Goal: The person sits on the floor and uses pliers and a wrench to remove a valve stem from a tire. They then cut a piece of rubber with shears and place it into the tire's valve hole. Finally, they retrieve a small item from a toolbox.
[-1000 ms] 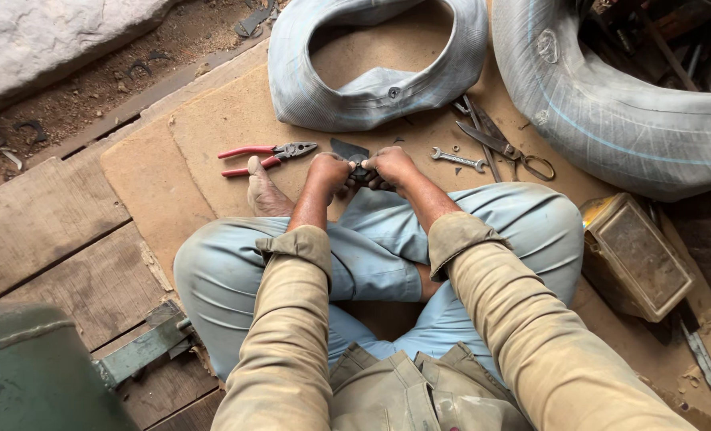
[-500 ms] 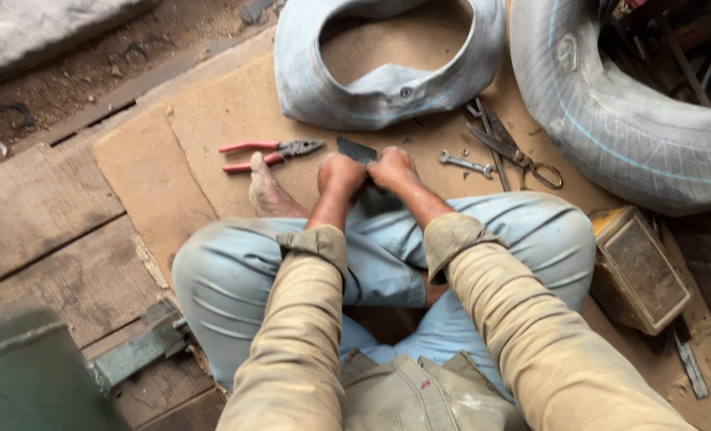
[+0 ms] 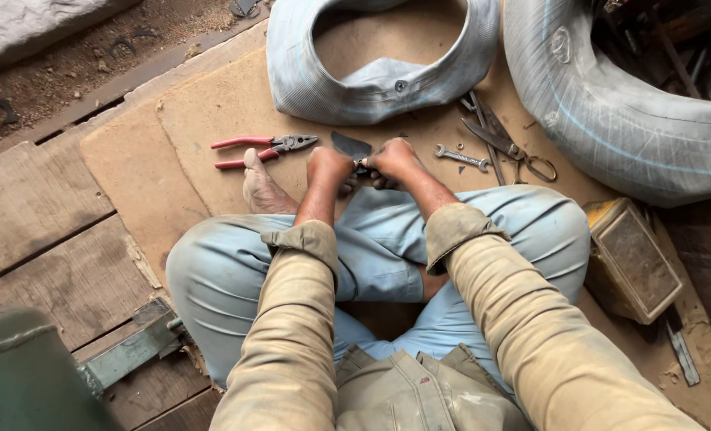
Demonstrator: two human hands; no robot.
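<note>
Left hand and right hand pressing together, pinching a small dark piece between them over crossed legs, just above the cardboard mat. Lying nearby: red-handled pliers leftward, small wrench and scissors rightward, grey inner tube beyond.

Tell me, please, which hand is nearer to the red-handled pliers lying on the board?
Left. The left hand sits just right of the red-handled pliers, close to their jaws. The right hand is farther right, beyond the left hand, nearer the small metal spanner.
</note>
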